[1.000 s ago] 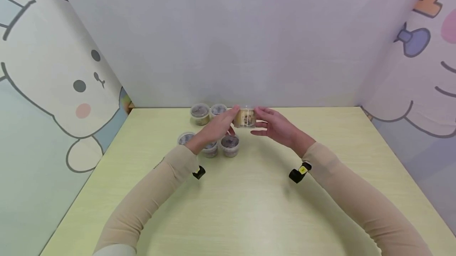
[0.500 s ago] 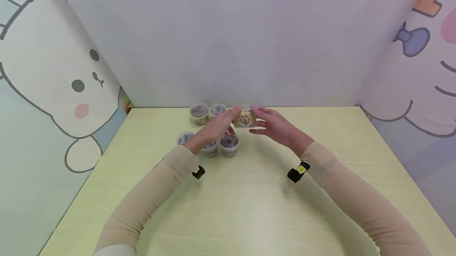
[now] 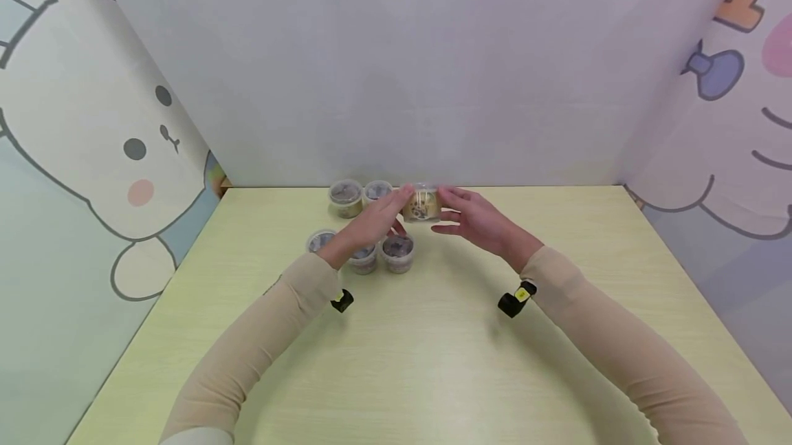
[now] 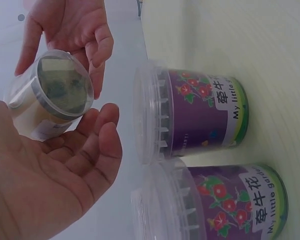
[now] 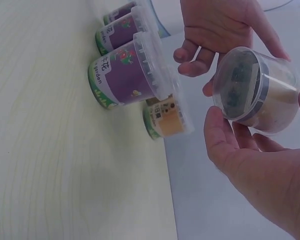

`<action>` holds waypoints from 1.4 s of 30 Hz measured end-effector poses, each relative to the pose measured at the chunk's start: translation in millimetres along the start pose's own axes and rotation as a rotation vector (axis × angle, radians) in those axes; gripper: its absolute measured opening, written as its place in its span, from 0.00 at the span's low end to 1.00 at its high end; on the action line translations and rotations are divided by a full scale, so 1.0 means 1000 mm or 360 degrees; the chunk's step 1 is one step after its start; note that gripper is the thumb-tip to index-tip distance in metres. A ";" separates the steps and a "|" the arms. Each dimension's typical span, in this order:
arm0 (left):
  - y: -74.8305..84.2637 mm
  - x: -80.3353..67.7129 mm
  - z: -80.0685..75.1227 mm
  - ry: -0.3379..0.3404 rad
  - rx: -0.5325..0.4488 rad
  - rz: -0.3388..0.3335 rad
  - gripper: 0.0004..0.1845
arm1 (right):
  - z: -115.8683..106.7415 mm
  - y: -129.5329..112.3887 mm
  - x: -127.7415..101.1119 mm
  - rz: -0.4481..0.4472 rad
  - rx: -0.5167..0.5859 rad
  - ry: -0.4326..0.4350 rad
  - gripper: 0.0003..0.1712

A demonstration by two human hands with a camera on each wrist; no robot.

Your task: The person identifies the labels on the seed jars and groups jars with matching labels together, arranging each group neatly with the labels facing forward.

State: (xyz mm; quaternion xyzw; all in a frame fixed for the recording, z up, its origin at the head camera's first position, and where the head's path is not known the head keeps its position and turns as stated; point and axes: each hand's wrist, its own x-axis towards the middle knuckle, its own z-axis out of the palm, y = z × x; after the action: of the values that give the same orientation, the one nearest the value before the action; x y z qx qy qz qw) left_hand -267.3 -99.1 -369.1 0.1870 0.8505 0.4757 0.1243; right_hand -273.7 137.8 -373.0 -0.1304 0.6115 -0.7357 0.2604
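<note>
A clear plastic tub point(image 3: 422, 204) with a yellow printed label is held up between both hands over the far part of the table. My left hand point(image 3: 375, 219) grips its left side with thumb and fingers; my right hand point(image 3: 479, 219) grips its right side. In the left wrist view the tub point(image 4: 65, 87) is tilted, showing a dark round end with a clear rim. Fingers of the left hand point(image 4: 55, 170) curl beneath it. From the right wrist view, the right hand's fingertips point(image 5: 216, 115) touch the tub's rim.
Lidded tubs with purple flower labels, such as this tub point(image 3: 398, 252), stand in a front row left of centre. Behind them are two more, one tub point(image 3: 346, 197) at the back left. A tub with an orange label point(image 5: 165, 117) shows too. A pale wall point(image 3: 402, 87) borders the table.
The held tub has been turned, its printed figures shifting from the right of its face toward the left. Both hands stay in nearly the same place. The standing tubs have not moved.
</note>
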 end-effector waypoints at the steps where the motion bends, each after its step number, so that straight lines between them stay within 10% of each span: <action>1: 0.000 0.000 0.000 -0.0003 -0.0001 -0.0001 0.41 | 0.000 0.000 0.000 0.0001 -0.0005 0.0002 0.34; 14: 0.001 0.003 -0.004 -0.0048 0.0022 -0.0010 0.41 | -0.001 -0.001 0.002 -0.0006 -0.0013 0.0012 0.34; 30: 0.028 0.027 -0.046 -0.0047 0.0173 -0.0055 0.33 | -0.009 -0.022 0.040 -0.0071 -0.0170 0.0129 0.42; 42: 0.007 0.047 -0.044 -0.0033 0.0762 -0.0092 0.29 | -0.010 0.010 0.071 -0.0033 -0.0090 0.0236 0.36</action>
State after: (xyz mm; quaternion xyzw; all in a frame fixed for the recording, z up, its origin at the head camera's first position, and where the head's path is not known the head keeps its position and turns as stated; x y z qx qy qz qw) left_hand -325.7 -108.6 -342.3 0.1917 0.9427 0.2548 0.0987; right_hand -335.6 106.3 -394.0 -0.0893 0.6482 -0.7285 0.2029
